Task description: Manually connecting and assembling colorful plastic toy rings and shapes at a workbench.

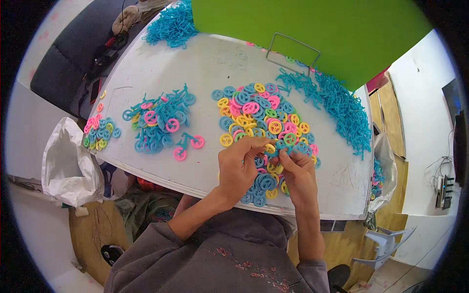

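Pinching yellow wheel (269, 148) in left grip (238, 164), blue piece (282, 145) in right grip (299, 179); blue frames (340, 105) heaped on surface (207, 68), far right.

The bare left forearm (204, 212) slants in from 7 o'clock; the bare right forearm (309, 237) rises from 5 o'clock. The left hand (237, 163) sits near the centre, the right hand (301, 179) toward 4 o'clock. Each pinches, tips close together, the right thumb (289, 163) pointing to 11 o'clock.
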The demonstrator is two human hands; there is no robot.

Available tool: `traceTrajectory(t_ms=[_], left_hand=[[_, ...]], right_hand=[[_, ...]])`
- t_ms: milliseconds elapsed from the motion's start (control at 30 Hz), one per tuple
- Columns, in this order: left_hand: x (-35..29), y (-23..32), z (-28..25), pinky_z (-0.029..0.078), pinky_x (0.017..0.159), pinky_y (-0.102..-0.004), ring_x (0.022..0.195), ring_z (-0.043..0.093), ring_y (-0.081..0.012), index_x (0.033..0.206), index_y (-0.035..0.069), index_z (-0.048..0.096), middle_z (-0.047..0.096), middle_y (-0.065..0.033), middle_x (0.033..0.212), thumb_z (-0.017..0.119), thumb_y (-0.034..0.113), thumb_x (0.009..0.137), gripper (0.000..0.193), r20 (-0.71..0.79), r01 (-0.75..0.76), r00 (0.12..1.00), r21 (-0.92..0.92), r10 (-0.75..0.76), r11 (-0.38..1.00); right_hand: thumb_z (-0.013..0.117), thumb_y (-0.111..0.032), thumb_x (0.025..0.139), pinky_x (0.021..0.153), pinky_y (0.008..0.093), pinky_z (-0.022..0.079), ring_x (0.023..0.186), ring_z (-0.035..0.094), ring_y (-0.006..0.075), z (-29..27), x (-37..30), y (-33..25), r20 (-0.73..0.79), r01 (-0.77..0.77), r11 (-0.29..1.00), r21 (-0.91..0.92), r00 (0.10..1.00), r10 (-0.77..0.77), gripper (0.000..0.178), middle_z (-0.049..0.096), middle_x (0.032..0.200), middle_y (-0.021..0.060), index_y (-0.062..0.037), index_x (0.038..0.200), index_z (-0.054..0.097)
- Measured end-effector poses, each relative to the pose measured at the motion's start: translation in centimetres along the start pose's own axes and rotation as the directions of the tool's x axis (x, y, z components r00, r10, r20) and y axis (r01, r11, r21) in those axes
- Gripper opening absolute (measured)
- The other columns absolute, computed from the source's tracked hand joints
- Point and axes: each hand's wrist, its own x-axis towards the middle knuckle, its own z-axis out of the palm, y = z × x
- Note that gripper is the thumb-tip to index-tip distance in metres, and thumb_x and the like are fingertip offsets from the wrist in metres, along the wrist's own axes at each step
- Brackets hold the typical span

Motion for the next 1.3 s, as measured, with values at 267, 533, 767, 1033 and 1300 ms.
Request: traceTrajectory(t_ms=[267,533,767,1033,1300], left_hand=[[0.4,-0.1,-0.2,0.055,0.067,-0.0274,0.082,0.065,-0.0161,0.099,-0.002,0.057,0.067,-0.0130,0.094,0.047,-0.004,0.091,0.013,0.044,0.094,0.995,-0.076,-0.091,0.993],[0.0,0.4,-0.1,0.050,0.065,-0.0259,0.072,0.061,-0.0135,0.097,-0.002,0.058,0.061,-0.0092,0.083,0.050,-0.005,0.089,0.012,-0.003,0.152,0.988,-0.047,-0.153,0.987],[0.3,1.1,-1.1,0.050,0.071,-0.0251,0.079,0.060,-0.0115,0.097,-0.001,0.058,0.061,-0.0067,0.085,0.055,-0.008,0.084,0.016,0.085,0.260,0.964,-0.092,-0.253,0.961],[0.1,0.8,-3.6,0.050,0.071,-0.0256,0.079,0.061,-0.0118,0.096,0.000,0.060,0.062,-0.0063,0.085,0.060,-0.008,0.080,0.019,0.085,0.195,0.976,0.079,-0.202,0.978],[4.6,1.2,-15.2,0.038,0.064,-0.0250,0.070,0.048,-0.0116,0.101,0.004,0.064,0.061,-0.0025,0.086,0.062,0.014,0.087,0.017,-0.377,0.109,0.908,0.635,0.184,0.764]], right_hand=[[0.059,-0.013,0.091,0.072,0.0275,0.047,0.076,0.062,0.0139,0.3,0.0,-0.5,0.076,-0.158,0.969,0.191,0.986,0.146,0.015,0.066,0.084,0.0077,0.0003,0.096,0.064],[0.066,-0.009,0.085,0.062,0.0233,0.047,0.070,0.060,0.0105,1.6,-0.4,0.9,-0.151,0.274,0.850,-0.450,0.915,-0.375,0.015,0.066,0.081,0.0067,0.0020,0.094,0.064],[0.067,-0.001,0.081,0.065,0.0222,0.046,0.072,0.058,0.0085,2.0,-0.6,-0.2,-0.030,0.365,0.635,-0.681,0.852,-0.522,0.014,0.065,0.078,0.0045,0.0049,0.094,0.064],[0.071,-0.006,0.077,0.068,0.0261,0.049,0.075,0.063,0.0124,0.9,-0.5,-0.8,0.143,0.316,0.769,-0.556,0.947,-0.287,0.026,0.068,0.084,0.0102,-0.0005,0.102,0.067],[0.069,-0.013,0.079,0.067,0.0315,0.050,0.073,0.064,0.0199,-8.2,10.5,-4.7,0.044,0.364,0.236,-0.901,0.618,-0.785,0.023,0.068,0.090,0.0113,-0.0029,0.100,0.066]])
